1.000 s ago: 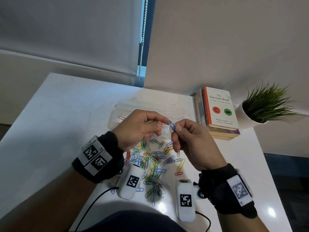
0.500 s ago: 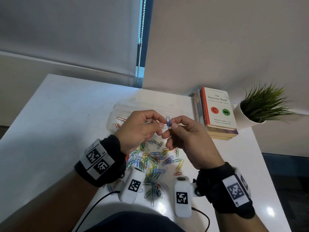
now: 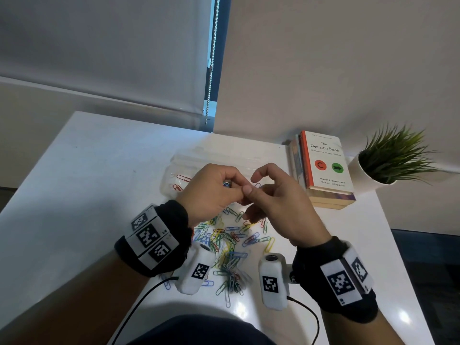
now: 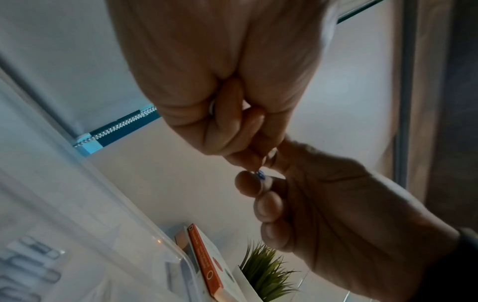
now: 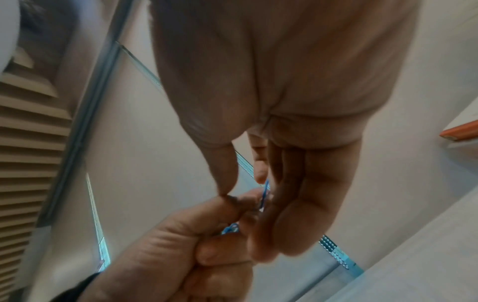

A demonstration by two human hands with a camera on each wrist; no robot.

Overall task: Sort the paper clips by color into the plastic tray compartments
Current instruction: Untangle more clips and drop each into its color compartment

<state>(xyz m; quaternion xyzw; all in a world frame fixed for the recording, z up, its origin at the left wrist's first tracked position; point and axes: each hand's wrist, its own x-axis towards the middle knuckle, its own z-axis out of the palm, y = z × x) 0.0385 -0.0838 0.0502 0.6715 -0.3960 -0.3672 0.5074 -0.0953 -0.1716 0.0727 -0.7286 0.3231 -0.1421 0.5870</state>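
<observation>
Head view shows a loose pile of coloured paper clips (image 3: 227, 247) on the white table (image 3: 82, 183) nearest the person. Above it, the left hand (image 3: 211, 192) is curled, pinching blue paper clips (image 5: 264, 196) between thumb and fingers. The right hand (image 3: 276, 202) meets it, thumb and forefinger closing on the same blue clips, other fingers loosely bent. Beyond the hands sits the clear plastic tray (image 3: 171, 178), red clips (image 3: 181, 181) in its left compartment.
</observation>
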